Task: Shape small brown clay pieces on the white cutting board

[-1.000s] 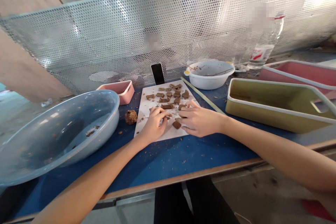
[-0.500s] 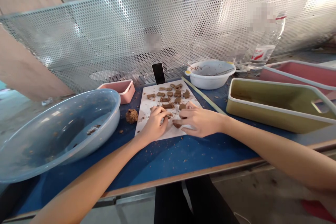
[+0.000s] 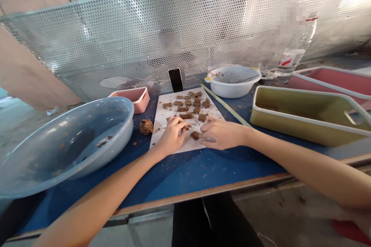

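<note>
My left hand (image 3: 172,134) rests on the white board (image 3: 158,139), its fingers curled over a small brown clay piece (image 3: 187,127) that is mostly hidden beneath them. Just to the right, my right hand (image 3: 218,134) is closed at its fingertips against a second, darker clay lump (image 3: 194,135) lying on the board. Beyond both hands, several shaped brown clay pieces (image 3: 182,109) lie in loose rows, with crumbs scattered among them. A rough ball of clay (image 3: 146,127) sits on the blue table left of the board.
A large blue basin (image 3: 116,142) stands at left, a small pink box (image 3: 141,102) behind it. A phone (image 3: 175,80) leans against the perforated metal screen (image 3: 121,38). A white basin (image 3: 233,88), pale strip (image 3: 226,105), olive box (image 3: 292,119), pink box (image 3: 333,75) and bottle (image 3: 290,61) are to the right.
My right hand's fingers have drawn closer together and back slightly, uncovering a clay piece behind them and more of the dark lump. My left hand has barely moved.
</note>
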Demonstrator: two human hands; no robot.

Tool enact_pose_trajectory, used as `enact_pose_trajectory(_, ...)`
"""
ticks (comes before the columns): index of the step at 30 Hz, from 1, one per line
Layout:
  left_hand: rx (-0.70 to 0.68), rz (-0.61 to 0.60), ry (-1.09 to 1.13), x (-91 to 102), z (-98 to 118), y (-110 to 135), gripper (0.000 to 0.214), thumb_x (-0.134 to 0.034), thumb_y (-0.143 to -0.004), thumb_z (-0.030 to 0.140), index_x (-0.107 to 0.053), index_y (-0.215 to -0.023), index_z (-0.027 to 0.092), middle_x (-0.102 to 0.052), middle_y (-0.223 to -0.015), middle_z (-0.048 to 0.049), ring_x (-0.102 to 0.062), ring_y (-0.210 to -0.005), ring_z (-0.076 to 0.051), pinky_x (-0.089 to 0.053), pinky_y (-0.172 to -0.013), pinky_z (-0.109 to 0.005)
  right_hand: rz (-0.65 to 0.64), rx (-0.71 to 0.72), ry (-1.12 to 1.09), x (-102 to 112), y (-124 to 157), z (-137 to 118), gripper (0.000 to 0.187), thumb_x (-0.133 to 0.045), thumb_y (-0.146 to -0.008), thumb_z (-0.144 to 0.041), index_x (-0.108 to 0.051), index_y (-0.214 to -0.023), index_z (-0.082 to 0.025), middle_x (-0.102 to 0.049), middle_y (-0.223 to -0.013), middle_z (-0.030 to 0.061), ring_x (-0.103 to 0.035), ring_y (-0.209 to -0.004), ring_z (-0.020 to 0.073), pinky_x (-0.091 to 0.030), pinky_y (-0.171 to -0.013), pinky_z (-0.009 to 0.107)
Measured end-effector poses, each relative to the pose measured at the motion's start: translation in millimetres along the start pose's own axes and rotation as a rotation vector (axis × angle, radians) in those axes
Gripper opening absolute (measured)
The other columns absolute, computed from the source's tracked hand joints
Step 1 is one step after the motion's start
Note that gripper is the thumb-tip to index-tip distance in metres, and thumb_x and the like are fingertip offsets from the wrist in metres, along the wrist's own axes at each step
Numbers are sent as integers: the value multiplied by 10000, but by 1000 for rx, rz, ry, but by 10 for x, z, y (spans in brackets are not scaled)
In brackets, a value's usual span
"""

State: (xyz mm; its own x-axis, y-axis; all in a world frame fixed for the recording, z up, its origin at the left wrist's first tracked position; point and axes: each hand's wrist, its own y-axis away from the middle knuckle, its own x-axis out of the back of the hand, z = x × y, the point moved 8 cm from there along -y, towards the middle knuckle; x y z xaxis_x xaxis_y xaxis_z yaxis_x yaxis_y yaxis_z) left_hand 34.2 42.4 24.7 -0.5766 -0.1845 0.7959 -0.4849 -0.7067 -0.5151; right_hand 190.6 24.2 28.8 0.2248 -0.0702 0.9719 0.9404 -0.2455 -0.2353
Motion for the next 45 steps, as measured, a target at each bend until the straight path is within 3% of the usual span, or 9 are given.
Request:
enact_pose_trajectory(4,8,10,-1,6,-7,-1,245,-523,-1087,182,-762,-1132,216,-691,-1075,-94,-595,-1098,-281,-532,-1002,-476,169,-24,64,110,6,23,391,-452,-1169,-331,-800,-1174,-153,-738,-958,91,-606,-854,217,-353,-941,408)
enact_pose_trajectory(9,13,-2,9,-7,-31,5,252,-519,-1083,166,-762,-1124,217,-690,-1083,-90,-585,-1118,-283,-530,-1013,-476,21,0,25,-46,-15,14,375,-453,-1159,-265,-778,-1012,-149,-733,-910,69,-592,-794,192,-381,-930,396)
enact_pose_trajectory(14,5,13,7,8,-26,9,243,-530,-1069,143,-758,-1126,206,-689,-1082,-90,-582,-1107,-279,-528,-1006,-472,92,-24,38,-1,-16,13,375,-450,-1175,-306,-759,-1041,-141,-724,-923,66,-571,-804,189,-351,-928,400)
enact_pose_trajectory(18,3,0,3,5,-12,5,253,-515,-1072,151,-759,-1102,209,-688,-1079,-93,-581,-1114,-285,-529,-1003,-479,19,-9,28,-31,-6,-14,412,-461,-1171,-305,-771,-941,-160,-686,-833,28,-516,-731,162,-325,-936,402)
enact_pose_trajectory(28,0,-16,-15,-13,-20,6,233,-535,-1061,115,-748,-1082,207,-686,-1088,-86,-580,-1128,-280,-515,-1014,-453,-27,-1,46,-22,0,-30,387,-513,-1146,-329,-757,-902,-154,-699,-847,35,-513,-716,156,-286,-930,402)
enact_pose_trajectory(33,-3,-28,-34,-4,-4,4,229,-531,-1083,152,-751,-1121,202,-686,-1094,-88,-594,-1102,-275,-514,-1011,-452,97,58,107,78,5,-129,354,-467,-1161,-320,-761,-1188,-124,-746,-950,77,-603,-835,203,-285,-956,409)
enact_pose_trajectory(37,3,-19,-13,6,6,-1,244,-512,-1082,151,-751,-1091,202,-694,-1084,-87,-593,-1118,-278,-517,-1016,-458,21,60,34,-26,-8,-134,306,-530,-1124,-301,-769,-1008,-150,-743,-894,54,-592,-785,185,-290,-934,400)
enact_pose_trajectory(41,-9,-12,-8,4,8,-5,243,-514,-1078,149,-750,-1109,195,-690,-1084,-92,-594,-1109,-278,-518,-1011,-462,95,42,68,32,-5,-101,310,-509,-1140,-322,-764,-1150,-145,-750,-941,69,-594,-814,195,-300,-955,408)
enact_pose_trajectory(45,2,-20,-6,-9,-6,-5,252,-512,-1071,140,-753,-1109,201,-679,-1078,-88,-586,-1110,-275,-514,-1025,-467,66,-18,51,32,4,-48,350,-505,-1135,-307,-752,-928,-169,-718,-852,42,-545,-754,178,-304,-973,420)
